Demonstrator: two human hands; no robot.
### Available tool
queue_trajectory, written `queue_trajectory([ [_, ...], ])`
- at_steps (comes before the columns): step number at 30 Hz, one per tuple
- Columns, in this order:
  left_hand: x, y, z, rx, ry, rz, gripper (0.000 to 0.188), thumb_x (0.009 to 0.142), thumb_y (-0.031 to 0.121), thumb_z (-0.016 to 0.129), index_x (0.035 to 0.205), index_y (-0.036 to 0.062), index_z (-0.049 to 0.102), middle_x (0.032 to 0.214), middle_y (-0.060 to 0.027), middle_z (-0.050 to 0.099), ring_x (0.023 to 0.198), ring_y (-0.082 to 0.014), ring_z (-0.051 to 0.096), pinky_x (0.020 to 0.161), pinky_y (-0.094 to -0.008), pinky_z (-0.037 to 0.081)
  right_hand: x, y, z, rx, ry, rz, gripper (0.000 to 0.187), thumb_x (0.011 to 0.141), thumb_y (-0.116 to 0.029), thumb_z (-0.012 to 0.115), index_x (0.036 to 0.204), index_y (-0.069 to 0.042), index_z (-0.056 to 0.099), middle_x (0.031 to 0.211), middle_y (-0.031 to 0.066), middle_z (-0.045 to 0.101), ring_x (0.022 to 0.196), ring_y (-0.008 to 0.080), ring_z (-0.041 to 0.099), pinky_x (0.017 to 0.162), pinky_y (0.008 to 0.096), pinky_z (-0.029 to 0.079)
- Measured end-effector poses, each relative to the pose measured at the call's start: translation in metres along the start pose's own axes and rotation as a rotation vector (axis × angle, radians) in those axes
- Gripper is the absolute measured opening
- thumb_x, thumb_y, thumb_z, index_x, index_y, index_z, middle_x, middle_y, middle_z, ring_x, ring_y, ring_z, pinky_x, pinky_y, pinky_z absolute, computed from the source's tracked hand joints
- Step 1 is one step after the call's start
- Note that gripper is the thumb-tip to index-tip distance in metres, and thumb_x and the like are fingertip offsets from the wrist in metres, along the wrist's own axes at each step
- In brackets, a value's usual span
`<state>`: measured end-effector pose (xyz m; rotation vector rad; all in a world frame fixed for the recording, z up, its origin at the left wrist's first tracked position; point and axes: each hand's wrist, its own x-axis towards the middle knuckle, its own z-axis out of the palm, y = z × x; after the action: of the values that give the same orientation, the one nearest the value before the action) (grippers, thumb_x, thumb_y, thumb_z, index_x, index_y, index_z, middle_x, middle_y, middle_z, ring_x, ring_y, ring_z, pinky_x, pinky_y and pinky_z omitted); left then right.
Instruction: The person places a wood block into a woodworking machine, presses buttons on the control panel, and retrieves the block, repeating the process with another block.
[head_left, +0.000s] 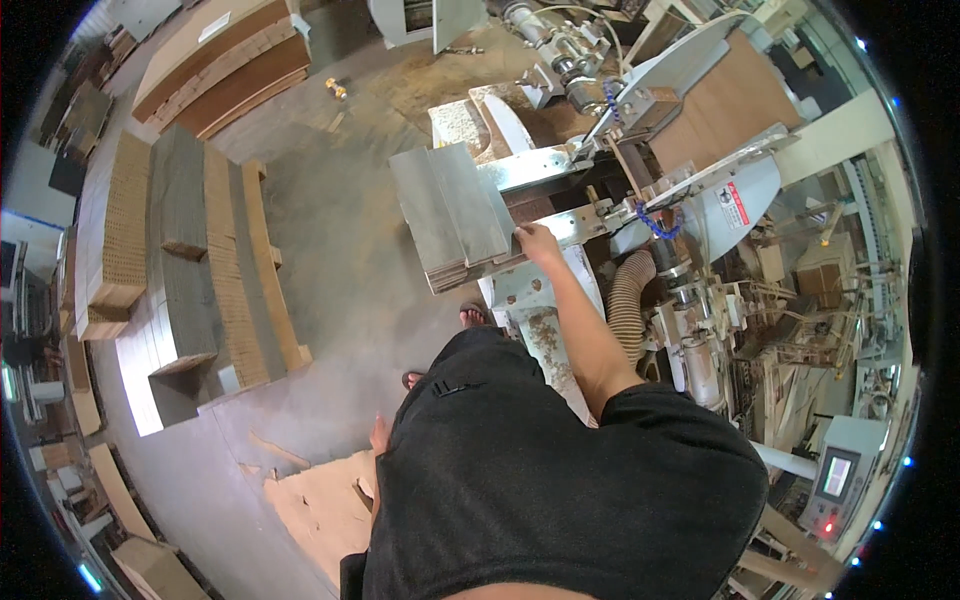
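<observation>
A stack of flat grey boards rests on the front of a machine, near its metal rails. The top boards lie slightly askew over the ones beneath. My right hand is at the stack's right edge, fingers closed on the rim of a grey board; the fingertips are partly out of sight. Down by my left side hangs my left hand, away from the boards. Only a small part of it shows past my dark clothing, and its fingers cannot be made out.
Long stacks of grey and brown boards stand on the floor at left, with another brown stack farther back. A ribbed hose and clamps crowd the right. A control box is at lower right. Torn cardboard lies near my feet.
</observation>
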<state>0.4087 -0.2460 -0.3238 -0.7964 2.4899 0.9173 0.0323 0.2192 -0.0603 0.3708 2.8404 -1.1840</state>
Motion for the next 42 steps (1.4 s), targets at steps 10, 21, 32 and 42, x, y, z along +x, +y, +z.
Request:
queue_trajectory([
  [10,0.009,0.038,-0.038,0.013,-0.305,-0.137,0.04,0.087,0.033,0.047,0.115,0.0053,0.052,0.095,-0.0215,0.062,0.085,-0.0306,0.062,0.071,-0.0392,0.047,-0.047,0.025,-0.002,0.287,-0.051,0.224,0.045,0.082,-0.037,0.055,0.089,0.006,0.062,0.082,0.0201,0.063,0.078,0.0276,0.061,0.07,0.0375,0.044],
  [21,0.0,0.136,-0.106,-0.817,-0.356,-0.374,0.06,0.086,0.044,0.047,0.131,0.0075,0.035,0.129,-0.0167,0.045,0.117,-0.0296,0.045,0.091,-0.049,0.037,-0.06,0.005,-0.004,0.152,-0.008,0.087,0.04,0.079,-0.034,0.06,0.083,0.005,0.063,0.085,0.0197,0.062,0.08,0.0294,0.06,0.072,0.0362,0.045],
  [32,0.006,0.068,-0.048,-0.377,-0.327,-0.203,0.048,0.086,0.046,0.044,0.116,0.0088,0.048,0.106,-0.0177,0.058,0.096,-0.0362,0.055,0.078,-0.0479,0.043,-0.045,0.033,0.0,-0.013,-0.056,0.093,0.047,0.078,-0.036,0.062,0.092,0.009,0.06,0.106,0.0196,0.053,0.088,0.0278,0.057,0.068,0.0352,0.048],
  [42,0.049,0.026,0.012,0.242,-0.319,0.144,0.04,0.085,0.04,0.046,0.104,0.0057,0.051,0.09,-0.0212,0.061,0.087,-0.0384,0.057,0.078,-0.044,0.044,-0.035,0.027,-0.008,0.004,-0.183,0.091,0.052,0.075,-0.046,0.06,0.097,0.002,0.062,0.099,0.024,0.051,0.096,0.0368,0.051,0.084,0.0394,0.042],
])
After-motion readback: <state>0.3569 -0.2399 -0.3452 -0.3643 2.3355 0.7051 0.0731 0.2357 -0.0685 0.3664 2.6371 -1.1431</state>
